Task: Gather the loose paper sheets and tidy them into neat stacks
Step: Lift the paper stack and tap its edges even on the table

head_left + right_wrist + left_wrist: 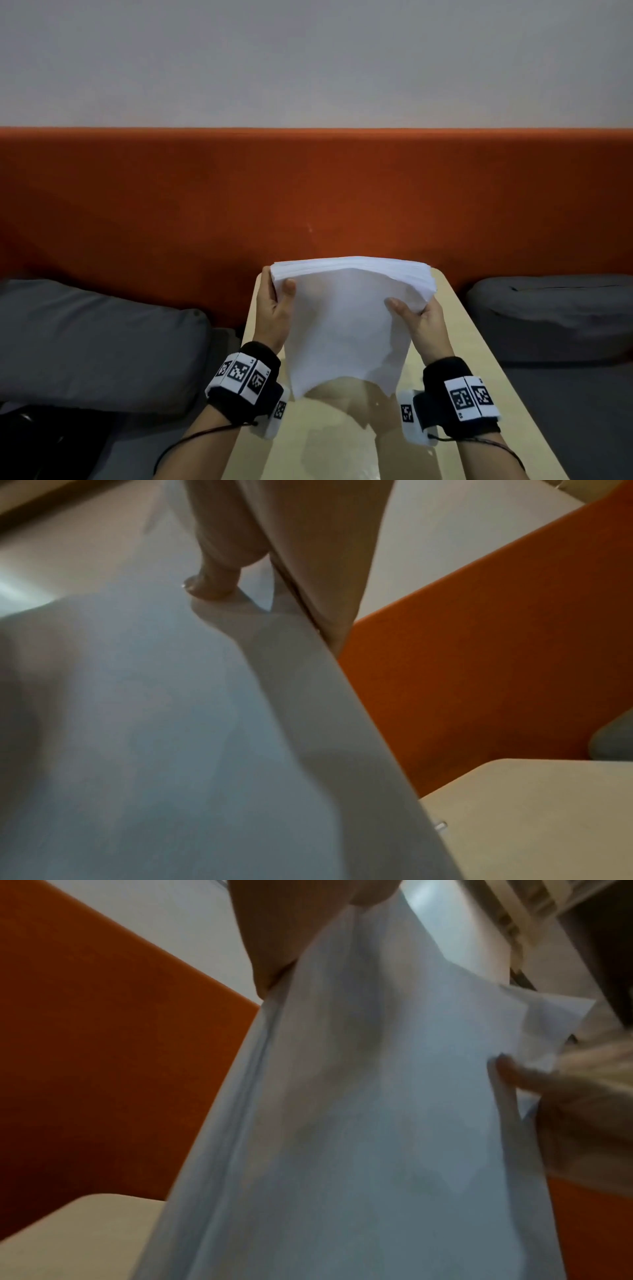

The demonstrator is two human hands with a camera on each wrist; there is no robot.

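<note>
A thick stack of white paper sheets (346, 322) stands nearly upright over the narrow beige table (455, 342), its lower edge at or just above the tabletop. My left hand (275, 301) grips the stack's left side, thumb on the near face and fingers behind. My right hand (416, 317) holds the right side the same way, thumb on the front sheet. In the left wrist view the paper stack (359, 1123) fills the middle, with the right hand's thumb (524, 1074) on it. The right wrist view shows the sheets (154, 723) and my right thumb (212, 585) pressing on them.
An orange padded backrest (308, 192) runs behind the table, under a pale wall. Grey cushions lie to the left (92, 339) and to the right (555, 308) of the table. The table's glossy near part (342, 445) reflects the sheets.
</note>
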